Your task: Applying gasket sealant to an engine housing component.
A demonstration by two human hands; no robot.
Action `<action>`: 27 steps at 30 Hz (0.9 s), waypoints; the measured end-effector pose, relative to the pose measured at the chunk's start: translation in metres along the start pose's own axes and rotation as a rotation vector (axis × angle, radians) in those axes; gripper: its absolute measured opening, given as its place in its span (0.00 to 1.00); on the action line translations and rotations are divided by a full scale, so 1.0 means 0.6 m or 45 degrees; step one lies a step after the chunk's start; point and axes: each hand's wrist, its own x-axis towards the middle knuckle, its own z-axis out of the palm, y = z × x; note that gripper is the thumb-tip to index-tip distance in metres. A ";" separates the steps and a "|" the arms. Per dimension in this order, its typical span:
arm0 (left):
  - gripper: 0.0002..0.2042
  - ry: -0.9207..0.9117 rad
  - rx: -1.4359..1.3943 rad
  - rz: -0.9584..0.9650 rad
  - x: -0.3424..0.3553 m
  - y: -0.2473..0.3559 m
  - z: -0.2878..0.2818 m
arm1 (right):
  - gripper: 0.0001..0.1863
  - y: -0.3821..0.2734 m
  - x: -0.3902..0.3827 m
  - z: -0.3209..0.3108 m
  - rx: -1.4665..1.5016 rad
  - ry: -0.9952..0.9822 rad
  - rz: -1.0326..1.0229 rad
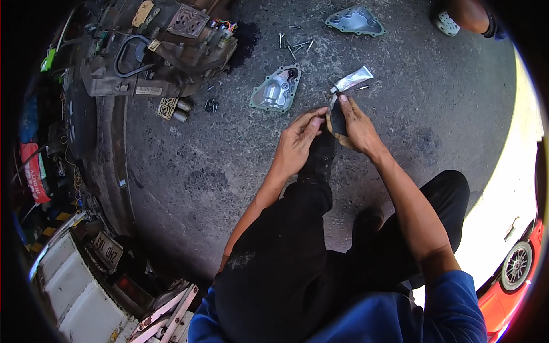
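Black trouser legs (269, 263) and a blue short-sleeved shirt (389, 320) sit nearest the lens, below both hands. Person crouched; forearms bare, reaching forward over dark speckled pavement (200, 188).

Right hand (359, 127): closed around a dark, curved flat piece with a tan edge (338, 121), thumb along its upper end, fingers folded behind. Left hand (300, 134): thumb and forefinger nearly together at the same piece's left edge; cannot tell if they pinch it. Piece sits between the two hands, above the dark shoe (315, 171) on the left foot.

Just beyond the right thumb: crumpled silver metal tube (355, 79), narrow end toward the thumb; contact unclear. Small slim metal pin (362, 88) beside it.

Ahead and left of the left hand: silver metal cover with a green rim and bolt lugs (274, 88), hollow side up. Second silver cover, green-rimmed (355, 23), well beyond the right hand. Scattered silver bolts (294, 47) lie between the covers.

Farther left of the left hand: cluster of small dark bolts (211, 106), tan-and-grey metal valve block (168, 108), then a large grimy grey-brown mechanical assembly (166, 57).

Far ahead and right of the right hand: another person's foot in a pale perforated clog (446, 24).
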 end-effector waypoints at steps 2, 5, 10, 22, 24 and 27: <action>0.20 0.179 0.377 -0.154 0.023 -0.010 0.005 | 0.29 0.025 -0.014 0.028 -0.363 -0.054 -0.597; 0.19 0.245 0.009 -0.232 0.019 -0.028 -0.014 | 0.29 -0.039 -0.063 0.027 0.350 -0.155 -0.104; 0.18 0.345 -0.700 -0.054 0.031 -0.070 0.005 | 0.38 -0.015 -0.034 0.045 0.745 -0.214 0.085; 0.12 1.127 0.933 0.039 -0.041 -0.018 -0.140 | 0.25 -0.029 0.084 0.042 0.018 0.043 -0.242; 0.12 1.152 0.957 0.022 -0.050 -0.030 -0.175 | 0.23 -0.045 0.105 0.062 -0.357 0.062 -0.528; 0.13 1.166 0.924 -0.018 -0.050 -0.042 -0.183 | 0.21 -0.061 0.128 0.087 -0.639 0.052 -0.689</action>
